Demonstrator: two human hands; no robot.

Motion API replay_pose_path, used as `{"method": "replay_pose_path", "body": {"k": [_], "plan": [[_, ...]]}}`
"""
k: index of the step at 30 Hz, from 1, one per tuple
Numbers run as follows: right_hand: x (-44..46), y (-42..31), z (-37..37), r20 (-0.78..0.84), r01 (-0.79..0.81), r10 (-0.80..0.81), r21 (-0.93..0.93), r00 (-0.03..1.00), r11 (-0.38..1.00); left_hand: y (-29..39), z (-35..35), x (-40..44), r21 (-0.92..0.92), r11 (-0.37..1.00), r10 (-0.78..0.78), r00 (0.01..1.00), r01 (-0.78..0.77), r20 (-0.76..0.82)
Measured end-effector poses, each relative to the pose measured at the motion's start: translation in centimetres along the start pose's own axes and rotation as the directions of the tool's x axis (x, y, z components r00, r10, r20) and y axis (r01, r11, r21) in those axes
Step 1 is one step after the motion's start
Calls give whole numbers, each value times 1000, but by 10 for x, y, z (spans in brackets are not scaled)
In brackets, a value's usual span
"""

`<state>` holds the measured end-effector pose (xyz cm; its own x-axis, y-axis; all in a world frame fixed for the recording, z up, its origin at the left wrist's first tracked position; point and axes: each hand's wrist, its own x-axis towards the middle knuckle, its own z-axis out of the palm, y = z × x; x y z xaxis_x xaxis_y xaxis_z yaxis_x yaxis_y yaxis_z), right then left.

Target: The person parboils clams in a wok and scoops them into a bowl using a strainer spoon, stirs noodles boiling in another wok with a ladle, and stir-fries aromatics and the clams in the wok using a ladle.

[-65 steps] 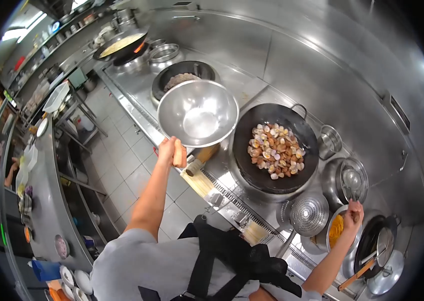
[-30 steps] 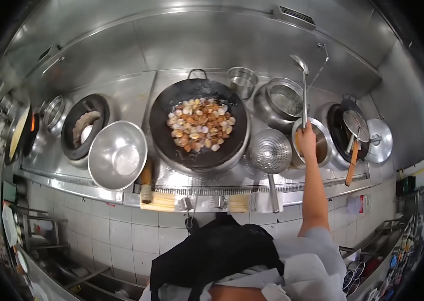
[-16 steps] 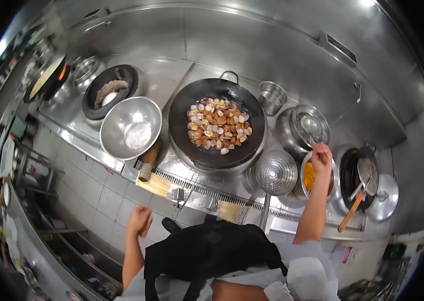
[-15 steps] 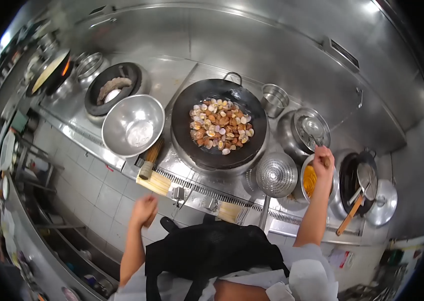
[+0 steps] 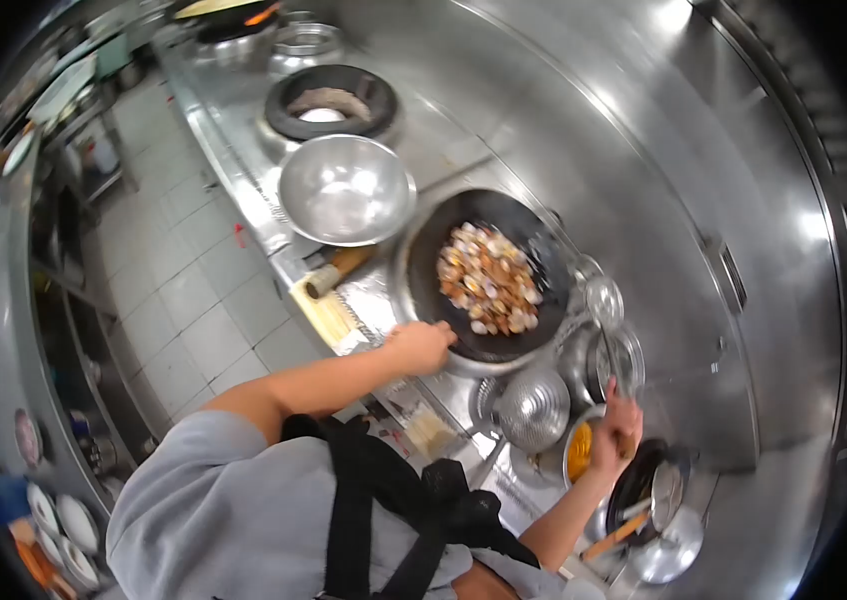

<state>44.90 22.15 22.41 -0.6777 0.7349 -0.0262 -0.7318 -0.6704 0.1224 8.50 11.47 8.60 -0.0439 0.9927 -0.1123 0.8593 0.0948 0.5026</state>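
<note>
Presently, the right hand (image 5: 617, 437) is closing its fingers around the handle of a ladle (image 5: 604, 300), whose bowl is pointing away from the person and showing just beside the wok's far right side. The left hand (image 5: 421, 348) is reaching to the near rim of the wok (image 5: 555, 275), its fingertips appearing to meet the rim; whether they are pinching it or merely resting there, one cannot tell.

Inside the wok, shelled clams (image 5: 490, 280) are lying in a heap, with dark metal showing around them. Close to the wok's left side, a steel bowl (image 5: 346, 188) is standing, and a brush (image 5: 343, 270) is lying by its near edge. Between the two hands, a perforated strainer (image 5: 533, 408) is sitting at the wok's near right side. Beneath the right hand, a container (image 5: 595, 411) is holding yellow-orange contents (image 5: 579, 452).

Further right, a wooden-handled skimmer (image 5: 615, 537) is lying near a metal lid (image 5: 671, 548). Beyond the steel bowl, a black pan (image 5: 378, 100) is holding a greyish mass (image 5: 331, 103). All these items are occupying a steel worktop (image 5: 443, 150).
</note>
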Motion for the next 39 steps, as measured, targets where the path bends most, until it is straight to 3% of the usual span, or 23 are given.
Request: {"method": "replay_pose_path", "body": {"k": [3, 8, 10, 12, 13, 14, 15, 16, 20, 21, 22, 23, 25, 27, 28, 29, 31, 33, 34, 35, 36, 37, 39], "plan": [[5, 28, -30, -47, -10, 10, 0, 999, 1000, -44, 23, -5, -139, 956, 221, 949, -256, -225], [14, 89, -72, -295, -3, -142, -441, 945, 897, -155, -27, -120, -280, 960, -28, 982, -26, -189], [26, 117, -87, -319, -16, -356, -764, 878, 645, -240, -37, -175, -272, 934, -232, 972, 229, 22], [43, 118, -117, -326, -230, -541, -943, 775, 239, -377, 37, -244, -234, 903, -379, 924, 359, -43], [52, 95, -146, -323, -375, -570, -926, 755, 28, -419, 31, -290, -187, 803, -553, 824, 566, 125], [61, 74, -174, -320, -502, -598, -849, 735, -162, -485, 62, -336, -17, 807, -575, 793, 590, 202], [77, 120, -165, -224, -477, -673, -851, 705, -217, -558, 127, -401, -61, 798, -598, 800, 600, 43], [96, 163, -160, -104, -394, -734, -889, 672, -235, -564, 101, -443, 24, 685, -727, 680, 728, 97], [177, 280, -135, 293, -138, -797, -897, 528, -421, -607, 37, -553, -308, 298, -823, 407, 903, 397], [194, 298, -128, 355, -112, -796, -880, 490, -462, -613, 22, -569, -344, 306, -816, 430, 888, 386], [211, 313, -123, 408, -97, -791, -861, 457, -500, -657, 66, -598, -318, 631, -690, 699, 708, 187], [227, 328, -120, 462, -81, -779, -837, 423, -540, -666, 45, -604, -308, 620, -705, 684, 722, 185], [268, 350, -119, 582, -74, -721, -757, 376, -649, -674, 4, -594, -467, 192, -762, 431, 863, 483], [314, 364, -122, 682, -107, -644, -653, 347, -749, -696, -21, -588, -552, 83, -772, 404, 830, 491], [330, 446, -90, 410, 157, -814, -912, 411, -380, -699, -52, -576, -663, -26, -760, 416, 748, 500], [354, 442, -99, 410, 159, -808, -912, 424, -379, -699, -88, -560, -751, -137, -744, 433, 646, 508], [411, 403, -126, 793, -76, -344, -356, 502, -932, -715, -131, -539, -818, -249, -740, 443, 519, 506], [477, 403, -142, 867, 143, -172, -267, 469, -953, -772, -122, -523, -844, -232, -742, 473, 484, 475], [505, 423, -149, 833, 152, -301, -410, 465, -899, -797, -116, -517, -868, -210, -740, 508, 450, 442], [510, 524, -118, 784, 167, -424, -542, 453, -824, -808, -120, -515, -870, -207, -751, 497, 448, 435], [522, 601, -72, 88, 117, -739, -993, 668, -12, -811, -127, -512, -773, -496, -731, 291, 395, 617], [554, 631, -73, 77, 116, -739, -993, 670, 2, -812, -136, -510, -624, -733, -624, 95, 272, 775], [615, 679, -98, 226, 403, -565, -891, 793, 209, -813, -146, -518, -660, -719, -640, 164, 220, 751]]}}
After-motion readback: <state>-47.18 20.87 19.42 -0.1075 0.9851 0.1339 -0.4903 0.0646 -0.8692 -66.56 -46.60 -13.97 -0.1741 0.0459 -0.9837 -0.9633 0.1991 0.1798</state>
